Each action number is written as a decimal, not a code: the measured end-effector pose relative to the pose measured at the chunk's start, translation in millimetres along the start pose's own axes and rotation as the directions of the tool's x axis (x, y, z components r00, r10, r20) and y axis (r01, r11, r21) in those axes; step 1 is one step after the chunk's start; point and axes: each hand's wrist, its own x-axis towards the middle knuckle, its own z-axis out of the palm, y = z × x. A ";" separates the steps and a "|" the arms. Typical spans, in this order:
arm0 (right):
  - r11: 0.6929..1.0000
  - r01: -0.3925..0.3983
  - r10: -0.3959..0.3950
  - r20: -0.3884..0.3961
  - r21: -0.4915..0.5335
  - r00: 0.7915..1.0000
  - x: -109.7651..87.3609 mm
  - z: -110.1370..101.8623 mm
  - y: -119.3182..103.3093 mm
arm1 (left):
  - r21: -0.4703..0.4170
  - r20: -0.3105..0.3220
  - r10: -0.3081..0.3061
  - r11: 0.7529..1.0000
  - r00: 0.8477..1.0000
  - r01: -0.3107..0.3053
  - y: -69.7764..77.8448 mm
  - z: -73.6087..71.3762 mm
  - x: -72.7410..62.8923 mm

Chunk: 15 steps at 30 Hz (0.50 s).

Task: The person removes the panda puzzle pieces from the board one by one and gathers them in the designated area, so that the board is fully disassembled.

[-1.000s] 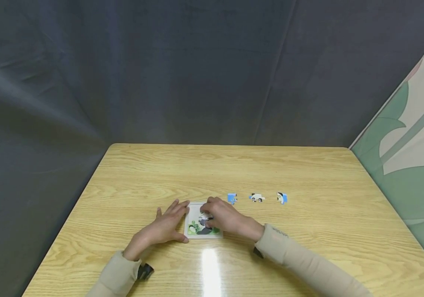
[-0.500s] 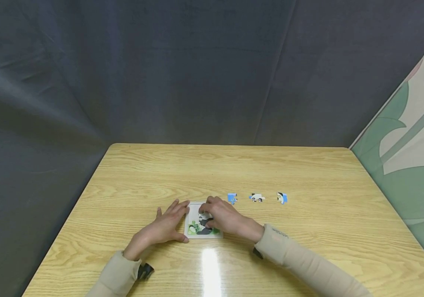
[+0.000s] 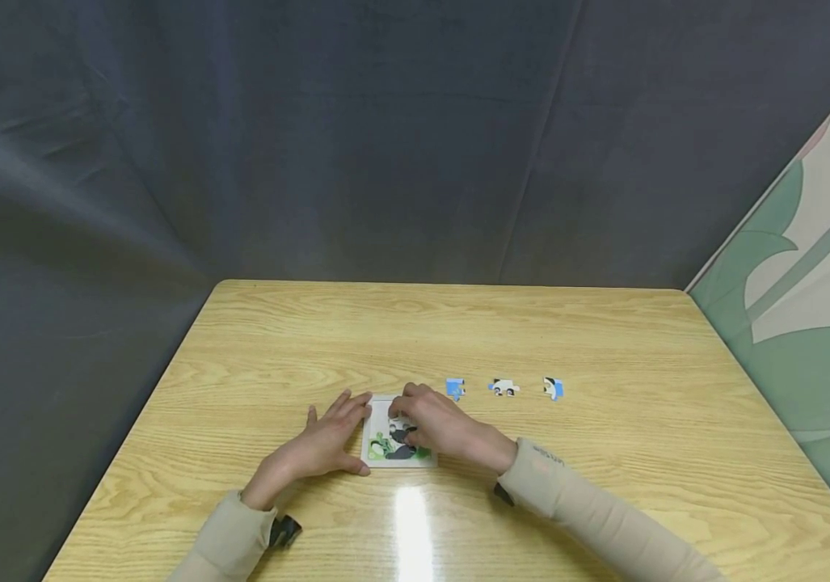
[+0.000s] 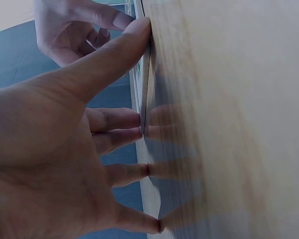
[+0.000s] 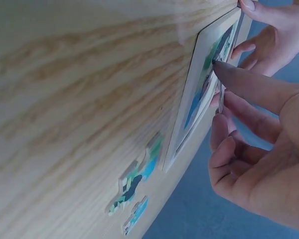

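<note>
A white puzzle tray (image 3: 400, 464) lies on the table, with green, black and white panda pieces (image 3: 400, 453) fitted along its near side. My left hand (image 3: 323, 446) is spread at the tray's left side, its fairly straight thumb and fingers touching the rim. Over the tray's right part, my right hand (image 3: 440, 422) pinches a puzzle piece (image 5: 221, 99) between thumb and fingers. That piece is seen nearly edge-on in the right wrist view, and the hand covers much of it in the head view.
Beyond the tray to the right, three loose pieces lie in a row: a blue one (image 3: 455, 389), a panda-face one (image 3: 504, 388) and a blue-and-white one (image 3: 553, 389). A dark curtain (image 3: 385, 162) hangs behind the wooden table (image 3: 298, 339).
The piece under my right hand has shifted slightly left and sits straighter in the tray. My right fingers have moved a little with it; the left hand has stayed put.
</note>
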 end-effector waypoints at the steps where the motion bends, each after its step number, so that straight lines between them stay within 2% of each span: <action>1: 1.000 0.000 0.000 0.001 -0.003 1.000 0.2 -0.4 -0.3 | 0.000 -0.001 0.000 1.000 1.000 0.000 0.1 0.0 0.0; 6: 0.996 0.055 -0.057 -0.019 -0.076 0.998 -1.5 -1.9 -0.9 | 0.000 0.002 0.002 1.000 1.000 -0.002 0.3 -0.2 -0.5; 9: 0.988 0.114 -0.122 -0.074 -0.103 0.990 -4.4 -7.8 1.0 | 0.003 0.001 0.005 1.000 1.000 -0.005 -0.1 0.1 -0.7; 12: 0.987 0.144 -0.152 -0.142 -0.069 0.978 -9.5 -19.9 7.6 | 0.004 0.003 0.003 1.000 1.000 -0.003 -0.1 0.1 -0.6; 15: 0.990 0.141 -0.142 -0.204 -0.020 0.969 -18.5 -34.4 19.9 | 0.001 0.004 0.001 1.000 1.000 -0.001 0.2 0.3 -0.2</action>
